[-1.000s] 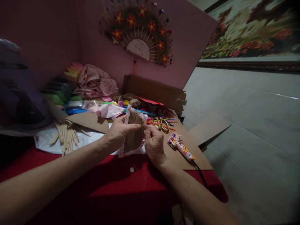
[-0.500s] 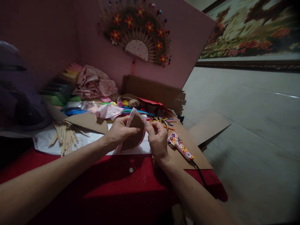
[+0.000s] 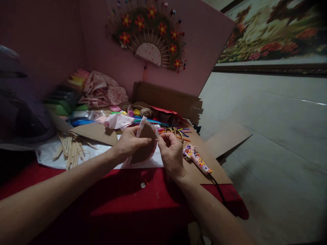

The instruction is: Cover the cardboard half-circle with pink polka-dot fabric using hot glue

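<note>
A brown half-round cardboard piece (image 3: 144, 147) with pale pink fabric along its edges is held up over the white sheet. My left hand (image 3: 130, 140) grips its left side, thumb lying across the brown face. At its upper right edge, the thumb and fingers of my right hand (image 3: 170, 149) pinch the fabric border (image 3: 156, 131). Gold-handled scissors (image 3: 178, 133) lie just behind my right hand. To the right, a flower-patterned glue gun (image 3: 196, 159) rests on a cardboard sheet (image 3: 216, 170).
Wooden sticks (image 3: 73, 151) and a cut cardboard piece (image 3: 95, 132) lie at the left. Behind are coloured pipe cleaners (image 3: 150, 121), twine (image 3: 146, 113) and bunched pink fabric (image 3: 102, 89). A coin-like disc (image 3: 143, 185) sits on the red cloth (image 3: 122, 200). A decorated fan (image 3: 149, 52) hangs behind.
Both hands and the cardboard piece have shifted very slightly left. The grips look the same.
</note>
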Action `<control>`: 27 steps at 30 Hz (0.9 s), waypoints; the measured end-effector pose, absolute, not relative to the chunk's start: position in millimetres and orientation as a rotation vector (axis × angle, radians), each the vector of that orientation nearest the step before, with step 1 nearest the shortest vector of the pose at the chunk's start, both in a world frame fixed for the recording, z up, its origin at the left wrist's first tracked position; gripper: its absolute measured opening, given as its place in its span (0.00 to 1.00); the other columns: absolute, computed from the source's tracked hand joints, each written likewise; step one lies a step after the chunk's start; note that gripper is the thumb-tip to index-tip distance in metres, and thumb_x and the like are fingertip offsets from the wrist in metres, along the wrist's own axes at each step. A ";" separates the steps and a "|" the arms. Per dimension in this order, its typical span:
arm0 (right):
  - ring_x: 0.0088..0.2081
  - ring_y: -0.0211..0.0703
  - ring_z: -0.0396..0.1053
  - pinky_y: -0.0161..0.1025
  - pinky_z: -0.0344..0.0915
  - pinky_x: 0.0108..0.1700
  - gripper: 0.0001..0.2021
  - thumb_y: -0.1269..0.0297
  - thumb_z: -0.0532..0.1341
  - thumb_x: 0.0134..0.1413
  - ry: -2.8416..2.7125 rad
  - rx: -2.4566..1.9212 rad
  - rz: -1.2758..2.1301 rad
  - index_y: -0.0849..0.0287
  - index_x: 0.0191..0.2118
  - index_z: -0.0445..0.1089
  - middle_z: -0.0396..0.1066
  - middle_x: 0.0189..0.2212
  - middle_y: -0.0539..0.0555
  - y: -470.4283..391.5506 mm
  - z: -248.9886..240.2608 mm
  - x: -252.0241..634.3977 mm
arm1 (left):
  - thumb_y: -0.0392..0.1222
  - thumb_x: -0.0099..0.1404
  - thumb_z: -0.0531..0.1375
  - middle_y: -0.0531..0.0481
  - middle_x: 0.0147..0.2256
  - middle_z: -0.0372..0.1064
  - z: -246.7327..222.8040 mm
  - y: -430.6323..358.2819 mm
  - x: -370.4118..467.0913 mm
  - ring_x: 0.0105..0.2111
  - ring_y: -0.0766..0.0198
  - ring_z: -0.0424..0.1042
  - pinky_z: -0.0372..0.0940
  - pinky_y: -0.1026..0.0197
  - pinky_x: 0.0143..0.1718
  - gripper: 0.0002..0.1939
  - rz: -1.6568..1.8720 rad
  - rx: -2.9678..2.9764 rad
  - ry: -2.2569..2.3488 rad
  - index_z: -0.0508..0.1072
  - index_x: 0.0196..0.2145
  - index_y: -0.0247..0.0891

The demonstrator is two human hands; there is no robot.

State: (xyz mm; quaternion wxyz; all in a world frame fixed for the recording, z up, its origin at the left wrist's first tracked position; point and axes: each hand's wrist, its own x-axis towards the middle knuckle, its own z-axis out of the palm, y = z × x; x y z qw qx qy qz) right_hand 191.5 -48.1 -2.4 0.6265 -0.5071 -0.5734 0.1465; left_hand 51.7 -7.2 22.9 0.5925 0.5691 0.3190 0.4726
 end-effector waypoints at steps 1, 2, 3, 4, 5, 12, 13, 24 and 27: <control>0.26 0.37 0.61 0.36 0.59 0.30 0.07 0.61 0.59 0.54 -1.332 -1.169 0.319 0.58 0.30 0.66 0.66 0.25 0.49 -48.7 -3.0 191.8 | 0.35 0.40 0.68 0.52 0.24 0.74 23.0 -7.1 51.5 0.23 0.63 0.70 0.63 0.62 0.26 0.13 1.098 1.322 0.737 0.76 0.28 0.35; 0.27 0.37 0.61 0.36 0.59 0.30 0.06 0.62 0.58 0.54 -1.357 -1.176 0.297 0.58 0.30 0.66 0.66 0.25 0.49 -49.3 -3.6 192.1 | 0.35 0.41 0.68 0.52 0.24 0.74 23.1 -7.1 51.4 0.23 0.64 0.70 0.63 0.63 0.26 0.12 1.097 1.325 0.730 0.76 0.28 0.35; 0.27 0.38 0.62 0.36 0.59 0.31 0.06 0.62 0.58 0.55 -1.390 -1.180 0.265 0.58 0.31 0.66 0.66 0.26 0.50 -50.1 -4.0 192.3 | 0.35 0.41 0.68 0.52 0.24 0.73 23.2 -7.4 51.4 0.22 0.64 0.70 0.63 0.63 0.26 0.12 1.096 1.328 0.723 0.76 0.28 0.35; 0.28 0.39 0.62 0.37 0.59 0.32 0.05 0.63 0.57 0.55 -1.427 -1.181 0.224 0.58 0.31 0.67 0.67 0.27 0.51 -51.0 -4.3 192.4 | 0.35 0.41 0.67 0.52 0.24 0.73 23.4 -7.8 51.4 0.22 0.64 0.70 0.63 0.63 0.26 0.12 1.093 1.331 0.717 0.76 0.28 0.35; 0.29 0.39 0.62 0.37 0.59 0.32 0.04 0.64 0.57 0.55 -1.464 -1.180 0.180 0.57 0.32 0.67 0.67 0.27 0.51 -51.8 -4.4 192.4 | 0.35 0.42 0.67 0.52 0.24 0.73 23.6 -8.4 51.5 0.22 0.64 0.70 0.63 0.63 0.26 0.11 1.087 1.332 0.710 0.76 0.28 0.35; 0.25 0.36 0.60 0.35 0.58 0.27 0.11 0.58 0.56 0.58 -1.363 -1.110 0.417 0.58 0.29 0.68 0.66 0.25 0.50 -47.1 -2.9 195.4 | 0.35 0.43 0.67 0.52 0.23 0.72 23.2 -10.0 51.6 0.22 0.64 0.70 0.64 0.62 0.26 0.09 1.046 1.295 0.656 0.74 0.26 0.35; 0.23 0.35 0.58 0.34 0.56 0.24 0.12 0.56 0.56 0.57 -1.261 -1.095 0.522 0.58 0.29 0.68 0.65 0.23 0.49 -44.4 -3.0 196.8 | 0.35 0.44 0.67 0.52 0.24 0.72 22.8 -9.6 51.3 0.22 0.64 0.70 0.64 0.62 0.26 0.09 1.040 1.293 0.646 0.75 0.27 0.35; 0.19 0.31 0.55 0.29 0.52 0.18 0.12 0.56 0.67 0.42 -0.980 -0.901 1.133 0.59 0.26 0.68 0.61 0.20 0.44 -39.9 1.3 195.6 | 0.35 0.43 0.68 0.50 0.25 0.74 22.4 -5.0 48.9 0.23 0.63 0.71 0.65 0.62 0.28 0.13 0.955 1.196 0.610 0.74 0.30 0.35; 0.18 0.30 0.54 0.30 0.51 0.18 0.11 0.57 0.67 0.42 -1.003 -0.882 1.165 0.59 0.25 0.68 0.61 0.18 0.44 -41.0 2.3 195.3 | 0.35 0.43 0.68 0.51 0.25 0.74 22.5 -4.7 48.8 0.23 0.63 0.71 0.65 0.62 0.28 0.13 0.946 1.211 0.610 0.74 0.30 0.34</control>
